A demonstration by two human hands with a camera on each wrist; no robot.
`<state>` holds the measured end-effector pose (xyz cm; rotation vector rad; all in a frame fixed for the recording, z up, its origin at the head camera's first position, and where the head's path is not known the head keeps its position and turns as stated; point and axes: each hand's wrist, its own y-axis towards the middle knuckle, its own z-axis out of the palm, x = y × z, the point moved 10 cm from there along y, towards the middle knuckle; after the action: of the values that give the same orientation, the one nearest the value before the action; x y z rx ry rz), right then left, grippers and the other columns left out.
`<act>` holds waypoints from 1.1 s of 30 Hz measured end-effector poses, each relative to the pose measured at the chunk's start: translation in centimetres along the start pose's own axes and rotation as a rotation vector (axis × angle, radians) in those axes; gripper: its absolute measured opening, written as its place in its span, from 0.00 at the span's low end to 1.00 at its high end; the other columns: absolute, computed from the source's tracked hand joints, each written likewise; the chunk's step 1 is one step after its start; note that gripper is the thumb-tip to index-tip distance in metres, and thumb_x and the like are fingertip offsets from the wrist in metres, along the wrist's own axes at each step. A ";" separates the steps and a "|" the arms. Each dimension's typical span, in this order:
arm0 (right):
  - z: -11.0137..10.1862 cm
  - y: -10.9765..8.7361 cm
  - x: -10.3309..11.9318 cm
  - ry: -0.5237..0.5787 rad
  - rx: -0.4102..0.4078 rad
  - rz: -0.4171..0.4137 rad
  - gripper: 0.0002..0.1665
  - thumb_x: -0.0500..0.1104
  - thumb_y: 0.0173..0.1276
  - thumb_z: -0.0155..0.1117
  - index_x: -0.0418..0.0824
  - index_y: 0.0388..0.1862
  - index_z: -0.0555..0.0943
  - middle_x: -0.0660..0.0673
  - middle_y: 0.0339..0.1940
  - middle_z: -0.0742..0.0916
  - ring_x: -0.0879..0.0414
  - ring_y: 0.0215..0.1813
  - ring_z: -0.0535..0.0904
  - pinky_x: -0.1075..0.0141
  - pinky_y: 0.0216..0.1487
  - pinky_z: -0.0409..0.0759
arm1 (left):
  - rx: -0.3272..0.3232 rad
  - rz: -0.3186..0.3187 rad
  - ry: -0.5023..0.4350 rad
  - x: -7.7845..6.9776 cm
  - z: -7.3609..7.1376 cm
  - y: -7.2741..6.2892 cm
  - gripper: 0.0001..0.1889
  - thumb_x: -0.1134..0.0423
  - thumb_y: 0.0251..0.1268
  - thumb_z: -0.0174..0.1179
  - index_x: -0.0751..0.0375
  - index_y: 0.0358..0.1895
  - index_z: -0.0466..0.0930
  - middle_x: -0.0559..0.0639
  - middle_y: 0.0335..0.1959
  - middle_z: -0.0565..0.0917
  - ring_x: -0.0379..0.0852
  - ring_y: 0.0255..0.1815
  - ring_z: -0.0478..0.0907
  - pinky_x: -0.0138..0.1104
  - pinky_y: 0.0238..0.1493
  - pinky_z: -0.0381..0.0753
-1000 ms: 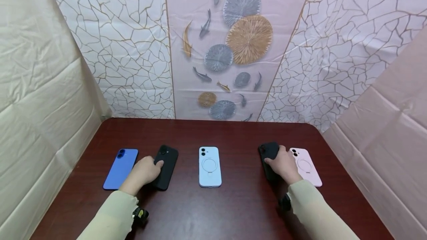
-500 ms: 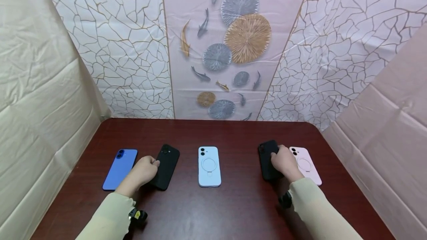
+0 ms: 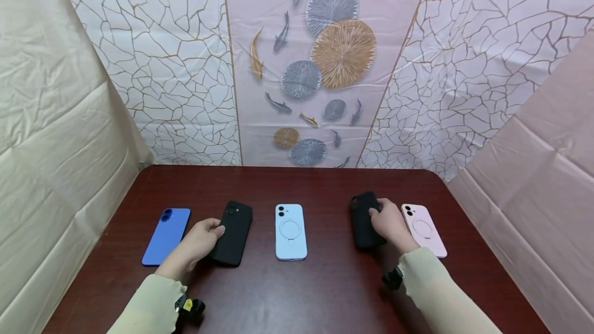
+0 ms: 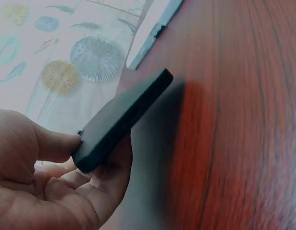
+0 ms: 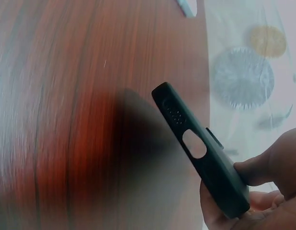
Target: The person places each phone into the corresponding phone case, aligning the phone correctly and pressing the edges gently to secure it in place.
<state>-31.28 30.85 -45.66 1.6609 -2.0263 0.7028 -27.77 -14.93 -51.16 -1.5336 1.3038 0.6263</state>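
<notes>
head view: the left hand [image 3: 198, 241] pinches the black phone [image 3: 234, 236] by its left edge, likely to leave most of its back uncovered; the right hand [image 3: 393, 224] pinches the black case [image 3: 364, 227] by its right edge, probably likewise. between the hands lies a light blue phone [image 3: 291, 246].
left wrist view: the black phone slants above the table [image 4: 248, 110], slim and matt.
right wrist view: the black case slants too, seemingly hollow, a pale oval opening [image 5: 194, 143] in its end.

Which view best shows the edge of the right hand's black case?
Right wrist: the black case is close, its edge showing an oval opening and small holes. Head shows its broad face, partly covered by the right hand; left wrist doesn't show it.
</notes>
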 end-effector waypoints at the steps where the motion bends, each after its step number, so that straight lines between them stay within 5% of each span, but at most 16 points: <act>1: 0.2 -0.1 0.4 0.015 0.001 -0.009 0.28 0.41 0.76 0.48 0.28 0.70 0.62 0.27 0.59 0.75 0.38 0.56 0.75 0.47 0.50 0.76 | 0.006 -0.002 -0.026 0.0 0.1 0.0 0.17 0.59 0.78 0.45 0.67 0.59 0.71 0.57 0.44 0.80 0.49 0.40 0.77 0.40 0.38 0.77; 11: 2.3 -1.6 5.1 0.169 0.047 -0.086 0.27 0.42 0.77 0.50 0.32 0.70 0.63 0.32 0.55 0.78 0.43 0.52 0.77 0.52 0.46 0.78 | 0.070 0.033 -0.223 -1.4 2.1 -0.9 0.18 0.62 0.78 0.44 0.71 0.62 0.65 0.61 0.48 0.79 0.50 0.44 0.81 0.44 0.45 0.81; 25: 7.1 -4.3 10.6 0.392 0.117 -0.113 0.23 0.44 0.74 0.57 0.45 0.66 0.71 0.43 0.40 0.81 0.51 0.41 0.77 0.58 0.43 0.75 | 0.117 0.076 -0.352 -2.7 4.4 -1.5 0.16 0.63 0.77 0.47 0.70 0.59 0.67 0.60 0.48 0.80 0.51 0.47 0.80 0.45 0.48 0.80; 33: 10.0 -5.1 12.4 0.505 0.214 -0.080 0.24 0.45 0.74 0.57 0.47 0.67 0.70 0.43 0.41 0.82 0.52 0.42 0.78 0.59 0.43 0.76 | 0.146 0.068 -0.388 -2.8 5.3 -1.9 0.22 0.64 0.77 0.46 0.74 0.66 0.58 0.66 0.57 0.74 0.54 0.55 0.77 0.47 0.51 0.78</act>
<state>-28.77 14.31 -45.30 1.4717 -1.5634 1.2050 -25.72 -9.13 -50.12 -1.1822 1.0813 0.8083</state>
